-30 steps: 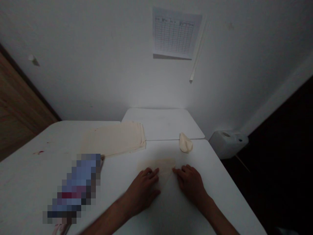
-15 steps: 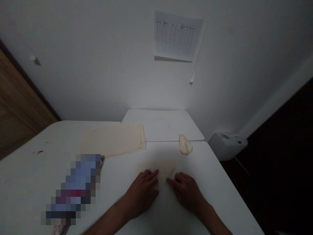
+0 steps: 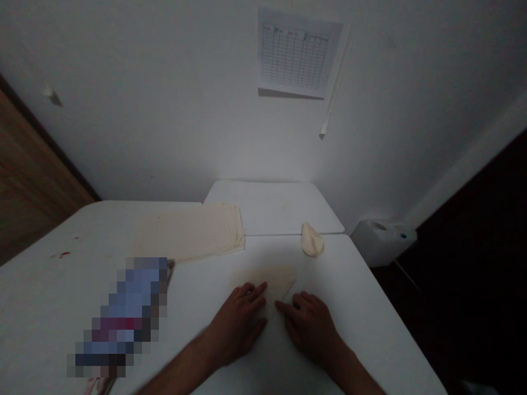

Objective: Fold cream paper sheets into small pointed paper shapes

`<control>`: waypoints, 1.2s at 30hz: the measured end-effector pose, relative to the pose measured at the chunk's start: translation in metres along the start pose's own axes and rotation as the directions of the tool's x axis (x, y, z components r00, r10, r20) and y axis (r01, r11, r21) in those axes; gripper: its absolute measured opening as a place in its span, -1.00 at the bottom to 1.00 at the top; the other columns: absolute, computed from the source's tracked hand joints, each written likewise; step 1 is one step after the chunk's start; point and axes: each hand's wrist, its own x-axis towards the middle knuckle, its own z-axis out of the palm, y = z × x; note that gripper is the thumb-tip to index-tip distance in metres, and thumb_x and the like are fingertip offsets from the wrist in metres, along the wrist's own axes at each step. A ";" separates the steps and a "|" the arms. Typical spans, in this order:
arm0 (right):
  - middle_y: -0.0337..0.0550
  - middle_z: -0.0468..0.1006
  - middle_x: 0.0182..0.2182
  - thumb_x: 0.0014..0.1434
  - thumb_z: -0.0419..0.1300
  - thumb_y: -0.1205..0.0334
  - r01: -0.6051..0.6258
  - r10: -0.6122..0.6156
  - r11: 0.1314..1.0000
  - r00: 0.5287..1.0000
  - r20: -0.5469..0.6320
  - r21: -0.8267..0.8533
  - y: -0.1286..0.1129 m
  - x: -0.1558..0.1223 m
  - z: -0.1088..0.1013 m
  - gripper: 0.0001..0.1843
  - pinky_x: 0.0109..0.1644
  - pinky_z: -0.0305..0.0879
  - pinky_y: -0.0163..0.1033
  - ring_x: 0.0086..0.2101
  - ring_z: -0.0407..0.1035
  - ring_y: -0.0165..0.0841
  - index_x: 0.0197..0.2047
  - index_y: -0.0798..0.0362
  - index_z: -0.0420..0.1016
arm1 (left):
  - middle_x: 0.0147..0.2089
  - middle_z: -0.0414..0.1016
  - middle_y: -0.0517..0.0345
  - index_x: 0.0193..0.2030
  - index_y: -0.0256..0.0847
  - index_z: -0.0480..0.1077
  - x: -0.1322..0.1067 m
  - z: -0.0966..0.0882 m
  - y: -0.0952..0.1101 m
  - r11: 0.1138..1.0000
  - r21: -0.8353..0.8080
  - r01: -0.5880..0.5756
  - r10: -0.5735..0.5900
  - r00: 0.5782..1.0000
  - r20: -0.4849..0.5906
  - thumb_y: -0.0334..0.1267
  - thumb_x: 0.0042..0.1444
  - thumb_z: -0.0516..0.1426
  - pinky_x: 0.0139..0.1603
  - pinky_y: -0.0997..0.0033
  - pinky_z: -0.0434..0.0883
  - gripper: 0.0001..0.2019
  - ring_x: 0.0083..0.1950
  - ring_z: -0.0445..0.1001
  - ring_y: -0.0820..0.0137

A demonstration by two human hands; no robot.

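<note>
A thin cream-coloured sheet (image 3: 280, 280) lies flat on the white table in front of me; its right corner is folded in along a slanted edge. My left hand (image 3: 239, 321) rests on the sheet's left part, fingers spread and pressing down. At the folded edge, the outstretched index fingertip of my right hand (image 3: 310, 323) touches the sheet, while the other fingers curl and the thumb stays apart. Much of the sheet's near part is hidden by my hands. Beyond it lies a folded cream piece (image 3: 312, 241), pointed at the top.
A stack of cream sheets (image 3: 193, 230) lies at the back left. Nearer stands out a pixelated bluish patch (image 3: 127, 307). A white board (image 3: 272, 206) sits against the wall, under a printed table (image 3: 296, 55). A white plastic container (image 3: 381, 241) is right of the table (image 3: 362, 296).
My right index finger has slid slightly left and down along the folded edge. My left hand stays on the sheet. The view has tilted down a little.
</note>
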 end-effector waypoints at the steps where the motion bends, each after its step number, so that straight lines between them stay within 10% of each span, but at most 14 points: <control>1: -0.16 0.46 -0.27 0.22 0.10 0.27 -0.023 0.023 1.000 1.000 -0.008 -0.015 0.003 0.002 -0.001 -0.57 -0.12 0.14 -0.18 -0.22 0.30 -0.25 0.13 -0.26 0.37 | 0.30 0.28 0.08 -0.07 -0.14 0.39 0.000 0.000 0.000 1.000 0.002 0.002 -0.002 1.000 0.000 -0.35 0.06 0.14 0.16 -0.05 0.33 -0.74 0.18 0.31 0.09; 13: -0.07 0.50 -0.29 0.30 0.02 0.20 -0.205 0.191 0.974 0.972 -0.139 -0.097 0.032 0.015 0.002 -0.63 -0.13 0.24 -0.16 -0.24 0.36 -0.22 0.15 -0.02 0.38 | 0.30 0.27 0.04 -0.06 -0.17 0.38 -0.003 0.005 -0.003 0.999 0.032 -0.024 0.025 0.999 -0.032 -0.33 0.10 0.12 0.14 -0.10 0.34 -0.76 0.18 0.30 0.05; 18: 0.02 0.49 -0.09 0.25 0.05 0.29 -0.033 0.022 0.998 0.974 -0.226 -0.046 0.022 0.010 -0.001 -0.60 0.05 0.24 -0.06 -0.09 0.33 -0.17 0.15 0.05 0.38 | 0.28 0.31 0.02 -0.01 -0.18 0.37 -0.005 0.009 -0.004 0.997 0.058 -0.051 0.055 0.996 -0.070 -0.33 0.14 0.10 0.15 -0.08 0.35 -0.73 0.17 0.32 0.08; 24: -0.10 0.23 0.27 0.28 0.00 0.29 0.335 -0.334 0.936 0.942 -0.034 0.104 0.001 0.007 -0.014 -0.46 0.34 -0.02 -0.05 0.25 0.06 -0.22 0.32 0.06 0.15 | 0.25 0.35 0.00 0.09 -0.17 0.35 -0.009 0.020 -0.008 0.994 0.089 -0.071 0.082 0.988 -0.133 -0.35 0.12 0.10 0.14 -0.09 0.37 -0.64 0.17 0.35 0.08; 36: -0.03 0.02 0.35 0.32 -0.03 0.18 0.157 -0.160 0.985 0.986 0.050 0.066 0.011 0.002 -0.004 -0.37 0.38 -0.10 0.04 0.32 -0.11 -0.23 0.40 0.10 -0.06 | 0.25 0.34 -0.04 0.05 -0.18 0.38 -0.010 0.020 -0.007 0.993 0.098 -0.066 0.079 0.987 -0.140 -0.33 0.13 0.11 0.13 -0.11 0.37 -0.68 0.16 0.35 0.07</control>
